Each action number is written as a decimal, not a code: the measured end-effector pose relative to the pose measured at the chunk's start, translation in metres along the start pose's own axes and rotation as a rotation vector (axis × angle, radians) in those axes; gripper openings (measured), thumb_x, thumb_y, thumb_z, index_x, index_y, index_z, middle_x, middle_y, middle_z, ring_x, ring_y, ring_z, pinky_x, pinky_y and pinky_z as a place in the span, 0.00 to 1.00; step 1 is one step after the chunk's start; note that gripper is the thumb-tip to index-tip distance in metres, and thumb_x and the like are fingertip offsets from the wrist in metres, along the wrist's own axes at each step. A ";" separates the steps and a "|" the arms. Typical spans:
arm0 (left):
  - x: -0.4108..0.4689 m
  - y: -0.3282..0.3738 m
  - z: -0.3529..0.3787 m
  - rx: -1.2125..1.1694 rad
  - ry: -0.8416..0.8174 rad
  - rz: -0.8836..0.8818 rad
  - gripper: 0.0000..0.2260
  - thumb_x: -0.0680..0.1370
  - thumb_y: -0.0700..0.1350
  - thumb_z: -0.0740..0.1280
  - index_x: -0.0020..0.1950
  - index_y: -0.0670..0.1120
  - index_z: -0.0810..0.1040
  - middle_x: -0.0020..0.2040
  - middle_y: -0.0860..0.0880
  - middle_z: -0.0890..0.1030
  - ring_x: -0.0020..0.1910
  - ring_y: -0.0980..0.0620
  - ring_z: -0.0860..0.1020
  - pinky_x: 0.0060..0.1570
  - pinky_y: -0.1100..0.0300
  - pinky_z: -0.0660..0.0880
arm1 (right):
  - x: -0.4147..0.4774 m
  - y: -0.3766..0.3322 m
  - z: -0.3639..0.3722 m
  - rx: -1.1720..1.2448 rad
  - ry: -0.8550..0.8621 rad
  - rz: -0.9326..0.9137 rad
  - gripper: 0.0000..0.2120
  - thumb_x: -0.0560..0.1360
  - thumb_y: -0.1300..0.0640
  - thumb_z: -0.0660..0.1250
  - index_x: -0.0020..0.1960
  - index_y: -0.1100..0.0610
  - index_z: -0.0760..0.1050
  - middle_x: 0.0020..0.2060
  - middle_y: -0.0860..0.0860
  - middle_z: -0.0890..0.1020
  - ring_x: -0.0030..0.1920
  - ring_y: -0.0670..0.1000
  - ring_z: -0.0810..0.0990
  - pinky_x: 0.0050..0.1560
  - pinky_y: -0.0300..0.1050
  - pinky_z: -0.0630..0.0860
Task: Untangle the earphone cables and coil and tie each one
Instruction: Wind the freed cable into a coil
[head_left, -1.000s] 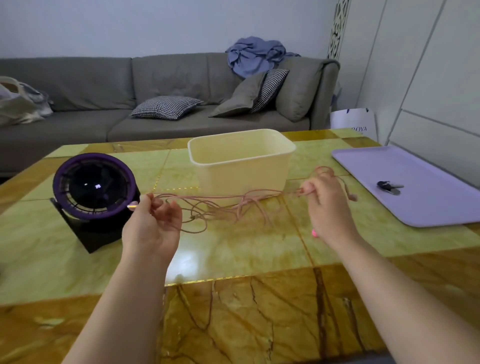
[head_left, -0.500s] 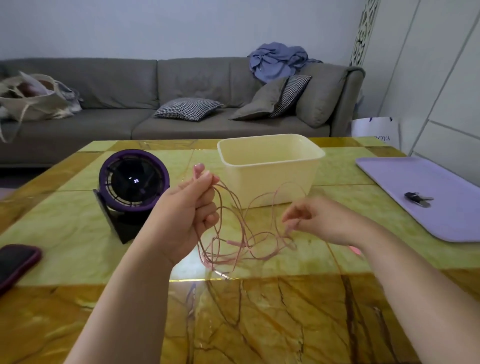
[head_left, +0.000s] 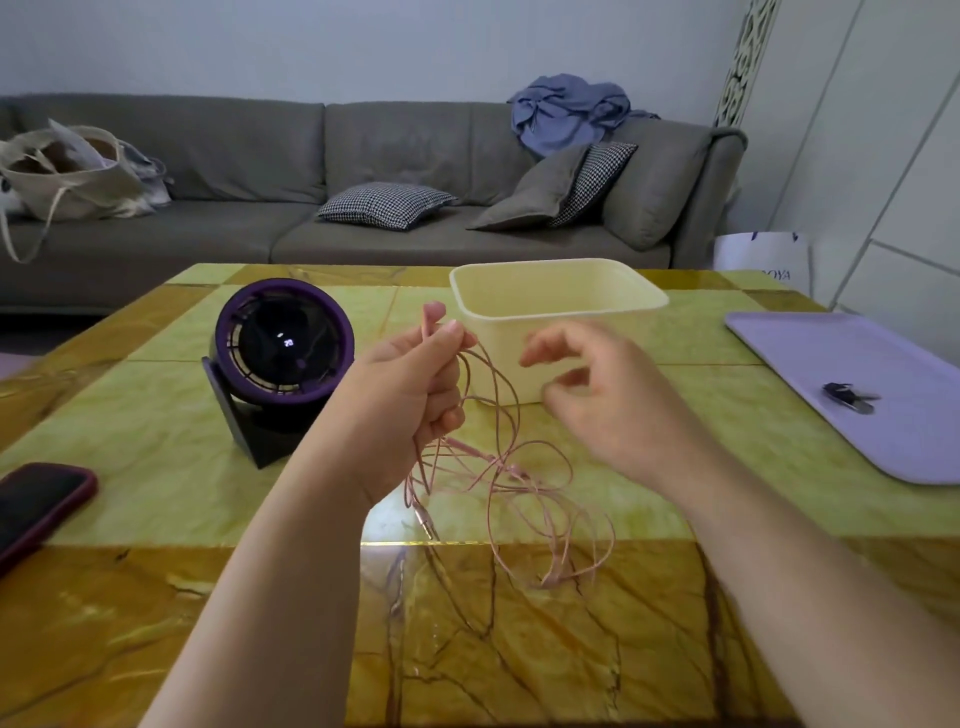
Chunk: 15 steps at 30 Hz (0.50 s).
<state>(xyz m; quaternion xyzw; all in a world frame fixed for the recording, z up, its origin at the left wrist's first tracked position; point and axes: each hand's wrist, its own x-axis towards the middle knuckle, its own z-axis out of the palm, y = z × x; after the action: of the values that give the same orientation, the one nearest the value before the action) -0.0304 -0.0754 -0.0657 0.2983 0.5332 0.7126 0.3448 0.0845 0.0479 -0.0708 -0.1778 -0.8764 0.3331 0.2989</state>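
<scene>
Currently: loose loops of pink earphone cable (head_left: 506, 466) hanging down to table (head_left: 156, 623) middle, upper strands gripped in left hand (head_left: 410, 384) fist. Right hand (head_left: 597, 400) just beside, blurred, fingers loosely curled, holding nothing. Beyond, cream tub (head_left: 556, 312) toward far edge.

Fan (head_left: 284, 345) and tub (head_left: 498, 338) stand close behind the cable (head_left: 493, 460); open tabletop (head_left: 519, 649) lies nearer the person

We list one left hand (head_left: 410, 384) gripping pink earphone cables (head_left: 474, 450) whose tangled loops dangle onto the table (head_left: 156, 441), right hand (head_left: 597, 395) loosely curled beside them.
</scene>
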 end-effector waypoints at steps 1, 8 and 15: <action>-0.001 0.000 0.001 0.020 -0.034 0.005 0.09 0.81 0.44 0.58 0.42 0.45 0.74 0.27 0.53 0.59 0.23 0.57 0.56 0.25 0.67 0.62 | 0.000 0.001 0.008 0.159 -0.033 0.041 0.12 0.75 0.65 0.63 0.47 0.48 0.74 0.48 0.46 0.79 0.46 0.44 0.79 0.49 0.36 0.75; -0.007 0.005 0.003 0.094 -0.232 0.082 0.02 0.75 0.43 0.63 0.44 0.46 0.74 0.27 0.53 0.59 0.23 0.57 0.56 0.27 0.66 0.63 | -0.001 0.042 0.028 0.319 -0.565 0.347 0.06 0.80 0.53 0.60 0.49 0.48 0.76 0.38 0.42 0.82 0.31 0.46 0.76 0.38 0.42 0.73; -0.006 0.010 -0.008 -0.028 -0.124 0.117 0.10 0.73 0.44 0.61 0.36 0.52 0.80 0.26 0.54 0.59 0.22 0.57 0.56 0.26 0.66 0.63 | 0.008 0.043 0.017 0.294 -0.185 0.411 0.11 0.79 0.54 0.62 0.41 0.56 0.77 0.31 0.49 0.78 0.28 0.46 0.73 0.27 0.33 0.68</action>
<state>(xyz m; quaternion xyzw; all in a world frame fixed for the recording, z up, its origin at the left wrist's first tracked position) -0.0348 -0.0865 -0.0588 0.3677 0.4824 0.7192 0.3390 0.0725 0.0743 -0.1077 -0.2756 -0.7876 0.5255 0.1662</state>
